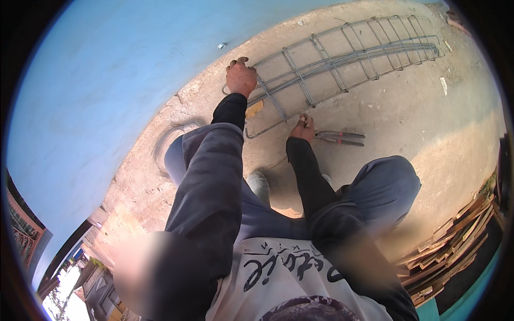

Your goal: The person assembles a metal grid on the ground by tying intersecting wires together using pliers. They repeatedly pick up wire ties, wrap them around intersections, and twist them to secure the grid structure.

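A long cage of grey steel rebar [334, 71], made of lengthwise bars and cross stirrups, lies on the ground in front of me. My left hand [241, 78] is at its near left corner, fingers curled over the bar there. Just below the cage's near side, my right hand [303, 129] has its fingers pinched together. What they hold, if anything, is too small to make out. Red-handled nippers [341, 138] lie right beside that hand, handles pointing right; whether the hand touches their jaws is unclear.
Thin wire in a loose coil [170, 138] lies by my left knee. A blue wall [118, 80] rises along the left. Stacked wooden boards [455, 241] stand at the lower right. My shoe [259, 187] is between my arms on the rough concrete ground [423, 128].
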### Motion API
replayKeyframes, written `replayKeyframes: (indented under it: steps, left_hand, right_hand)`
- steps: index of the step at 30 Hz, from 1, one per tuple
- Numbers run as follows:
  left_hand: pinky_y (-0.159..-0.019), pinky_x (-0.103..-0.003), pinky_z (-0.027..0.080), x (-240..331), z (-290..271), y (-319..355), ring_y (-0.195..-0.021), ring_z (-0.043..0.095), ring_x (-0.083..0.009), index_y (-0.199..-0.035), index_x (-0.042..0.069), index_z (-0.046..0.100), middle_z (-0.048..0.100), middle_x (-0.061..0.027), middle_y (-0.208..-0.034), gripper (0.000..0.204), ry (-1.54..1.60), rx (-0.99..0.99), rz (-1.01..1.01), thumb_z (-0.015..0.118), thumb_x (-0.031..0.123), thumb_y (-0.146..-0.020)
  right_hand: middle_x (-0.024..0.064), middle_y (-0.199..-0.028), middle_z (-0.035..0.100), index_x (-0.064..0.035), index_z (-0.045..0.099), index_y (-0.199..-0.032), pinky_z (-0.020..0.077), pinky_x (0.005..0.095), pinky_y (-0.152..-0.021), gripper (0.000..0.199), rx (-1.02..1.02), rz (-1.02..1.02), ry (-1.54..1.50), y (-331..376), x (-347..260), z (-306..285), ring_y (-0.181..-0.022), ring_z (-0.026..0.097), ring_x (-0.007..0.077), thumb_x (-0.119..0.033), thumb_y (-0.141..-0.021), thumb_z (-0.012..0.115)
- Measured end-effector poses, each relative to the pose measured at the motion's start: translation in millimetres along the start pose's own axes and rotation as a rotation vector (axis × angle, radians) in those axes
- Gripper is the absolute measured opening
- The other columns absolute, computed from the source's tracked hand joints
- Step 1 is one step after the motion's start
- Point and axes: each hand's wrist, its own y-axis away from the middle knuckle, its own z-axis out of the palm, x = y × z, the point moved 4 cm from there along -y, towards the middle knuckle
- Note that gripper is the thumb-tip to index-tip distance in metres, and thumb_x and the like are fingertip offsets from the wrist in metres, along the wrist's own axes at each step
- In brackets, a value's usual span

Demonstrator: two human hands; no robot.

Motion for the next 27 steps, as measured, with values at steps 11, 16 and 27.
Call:
replayKeyframes:
  steps: [11, 16, 27]
  left_hand:
    - [-0.099, -0.044, 0.046, 27.3, 19.1, -27.3, -0.116, 0.061, -0.0353, -0.134, 0.016, 0.059, 0.065, -0.0164, -0.126, 0.051, 0.039, -0.125, 0.219, 0.058, 0.045, -0.092]
    - [-0.097, -0.041, 0.048, 57.6, 51.7, -52.8, -0.112, 0.064, -0.0326, -0.132, 0.015, 0.060, 0.068, -0.0154, -0.120, 0.051, 0.309, -0.274, 0.231, 0.058, 0.048, -0.093]
    - [-0.089, -0.036, 0.051, 67.4, 69.6, -61.3, -0.099, 0.069, -0.0285, -0.115, 0.009, 0.072, 0.073, -0.0161, -0.106, 0.039, 0.371, -0.322, 0.259, 0.067, 0.035, -0.086]
  right_hand:
    - [0.0183, -0.110, 0.067, -0.0038, 0.064, -0.113, 0.0467, 0.0421, -0.089, 0.029, -0.024, 0.080, -0.009, 3.3, 12.6, 8.6, -0.103, 0.064, 0.0356, -0.025, -0.097, 0.053]
    - [0.0178, -0.106, 0.069, -0.0050, 0.065, -0.112, 0.0465, 0.0408, -0.089, 0.026, -0.132, 0.038, -0.054, 12.5, 5.0, 18.8, -0.103, 0.064, 0.0353, -0.023, -0.098, 0.053]
    - [0.0176, -0.102, 0.068, -0.0051, 0.065, -0.106, 0.0461, 0.0400, -0.086, 0.023, -0.129, -0.035, -0.013, 3.0, 2.4, -0.4, -0.096, 0.064, 0.0353, -0.021, -0.098, 0.051]
